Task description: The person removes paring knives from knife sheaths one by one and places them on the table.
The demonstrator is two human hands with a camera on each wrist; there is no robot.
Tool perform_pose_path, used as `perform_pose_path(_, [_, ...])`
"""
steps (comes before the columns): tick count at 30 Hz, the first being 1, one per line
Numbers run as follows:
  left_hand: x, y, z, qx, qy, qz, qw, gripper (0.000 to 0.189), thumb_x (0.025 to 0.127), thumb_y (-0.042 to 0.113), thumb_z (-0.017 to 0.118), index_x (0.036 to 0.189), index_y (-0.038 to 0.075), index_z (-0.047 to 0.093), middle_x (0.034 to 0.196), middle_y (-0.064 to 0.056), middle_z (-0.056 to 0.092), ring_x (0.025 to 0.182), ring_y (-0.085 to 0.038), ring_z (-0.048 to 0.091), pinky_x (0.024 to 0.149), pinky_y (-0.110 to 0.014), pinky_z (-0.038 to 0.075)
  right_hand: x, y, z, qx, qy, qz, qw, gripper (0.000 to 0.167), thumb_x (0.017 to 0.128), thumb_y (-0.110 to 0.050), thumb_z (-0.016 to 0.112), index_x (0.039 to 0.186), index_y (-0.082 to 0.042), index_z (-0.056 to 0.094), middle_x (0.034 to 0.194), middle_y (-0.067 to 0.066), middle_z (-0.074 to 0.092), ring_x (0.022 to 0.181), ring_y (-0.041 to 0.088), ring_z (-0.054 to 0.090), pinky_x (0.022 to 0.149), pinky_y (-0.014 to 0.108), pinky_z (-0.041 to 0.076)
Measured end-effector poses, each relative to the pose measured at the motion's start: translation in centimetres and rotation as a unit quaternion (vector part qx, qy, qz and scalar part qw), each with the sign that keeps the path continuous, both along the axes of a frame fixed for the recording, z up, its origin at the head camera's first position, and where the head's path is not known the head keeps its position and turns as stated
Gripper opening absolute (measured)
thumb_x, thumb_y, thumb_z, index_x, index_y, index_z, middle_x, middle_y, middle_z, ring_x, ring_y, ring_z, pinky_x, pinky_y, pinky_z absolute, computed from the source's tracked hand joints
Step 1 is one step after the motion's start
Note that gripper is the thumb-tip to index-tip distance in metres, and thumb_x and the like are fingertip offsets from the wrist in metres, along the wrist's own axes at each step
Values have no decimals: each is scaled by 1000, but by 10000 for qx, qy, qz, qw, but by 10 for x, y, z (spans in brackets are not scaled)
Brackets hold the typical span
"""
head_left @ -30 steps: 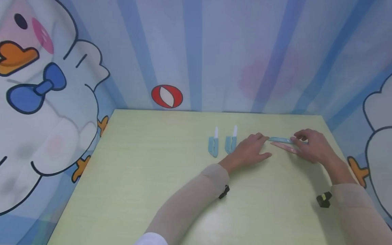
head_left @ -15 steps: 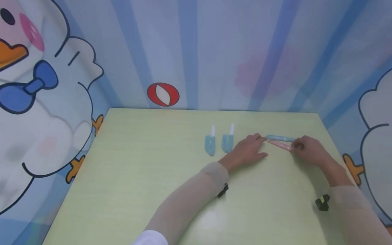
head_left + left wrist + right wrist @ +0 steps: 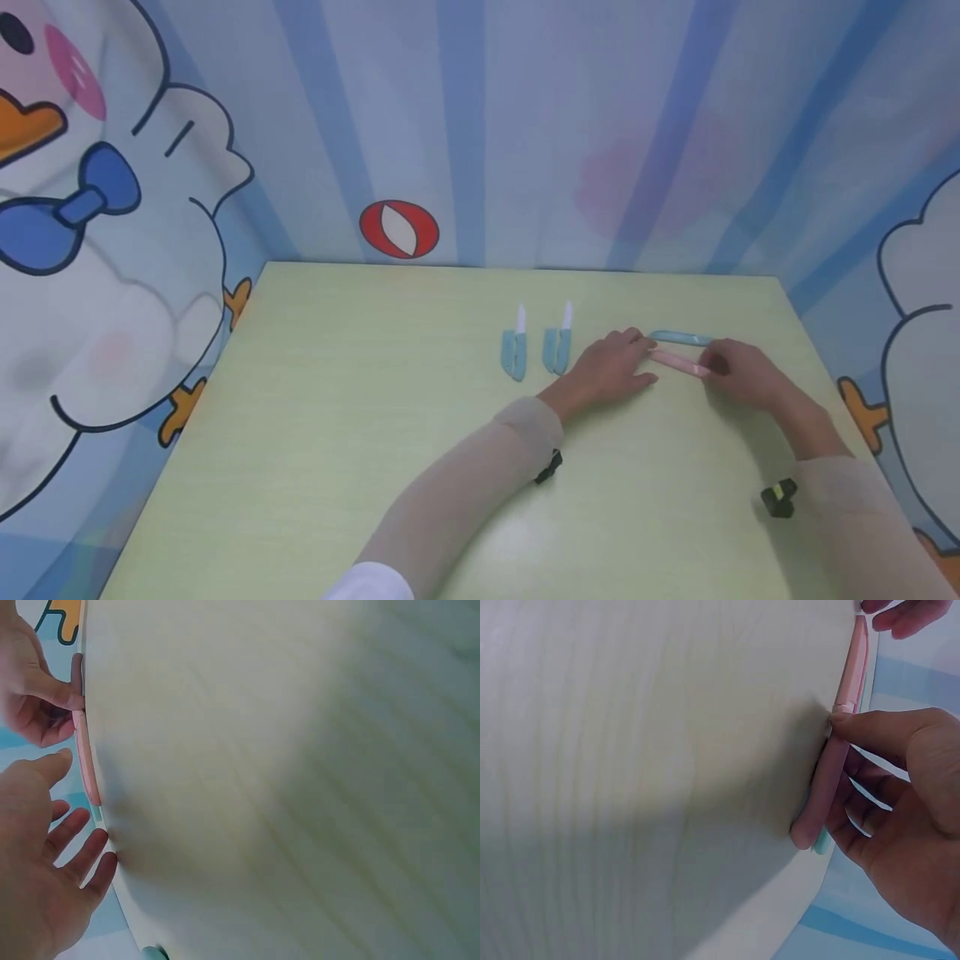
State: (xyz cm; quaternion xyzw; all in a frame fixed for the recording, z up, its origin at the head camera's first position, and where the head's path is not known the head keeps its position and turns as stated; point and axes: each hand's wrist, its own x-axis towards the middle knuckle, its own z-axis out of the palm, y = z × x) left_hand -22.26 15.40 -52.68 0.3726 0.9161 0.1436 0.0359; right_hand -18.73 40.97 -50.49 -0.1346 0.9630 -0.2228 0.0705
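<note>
A slim pink stick-like thing point(image 3: 677, 362) with a seam across it, like a sheathed knife, lies at the table's right rear. My right hand point(image 3: 746, 375) pinches it near its seam, thumb point(image 3: 855, 727) on the near side. Just behind runs a similar light-blue one point(image 3: 681, 337), its right end hidden by that hand. My left hand point(image 3: 609, 365) is spread with fingers extended by the left ends of both; whether it touches them I cannot tell. Left of it lie two blue-handled knives with white blades point(image 3: 513, 354) point(image 3: 557, 350), each with a blue piece alongside.
The pale yellow-green table point(image 3: 337, 417) ends at a blue striped backdrop point(image 3: 525, 150) just behind the knives. A cartoon-printed cloth point(image 3: 157, 333) hangs at the left side. A black device point(image 3: 780, 497) sits at the right wrist, and another point(image 3: 550, 467) at the left.
My right hand has shifted left from the blue thing's right end and now pinches the pink one, which has moved slightly left. The left hand stays nearly still; the head view shifted slightly.
</note>
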Motion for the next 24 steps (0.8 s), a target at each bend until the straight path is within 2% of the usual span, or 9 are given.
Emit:
perform_pose_path(8, [0,3,-1,-58,138,-156,9998,48,107,44,62,148,20,61,139,4,60,118,-14,58,96,-27,51,3,-10,4,-295,97,460,9985,12,93,1,75,93,-7,66,90,4,69,82,21,63,74,40,53])
perform_pose_path(13, [0,2,-3,96,256,-217,9994,33,109,36,60,137,23,71,124,7,67,102,-11,60,84,-24,52,7,-18,8,-452,-109,533,9975,8,98,-7,76,95,-9,69,91,1,69,81,17,62,70,35,51])
perform_pose_path(19, [-1,0,-2,469,53,-233,9986,26,108,27,62,129,22,76,107,9,65,90,-6,59,77,-19,49,9,-27,16,-446,-216,421,9979,7,98,-12,77,96,-10,71,91,1,70,80,17,63,67,34,51])
perform_pose_path(24, [0,-1,1,405,-50,-236,9989,20,107,28,65,121,25,79,99,11,60,84,-4,56,72,-19,47,8,-31,17,-240,-70,471,9986,5,97,-12,79,95,-10,74,91,-1,71,84,17,64,75,39,52])
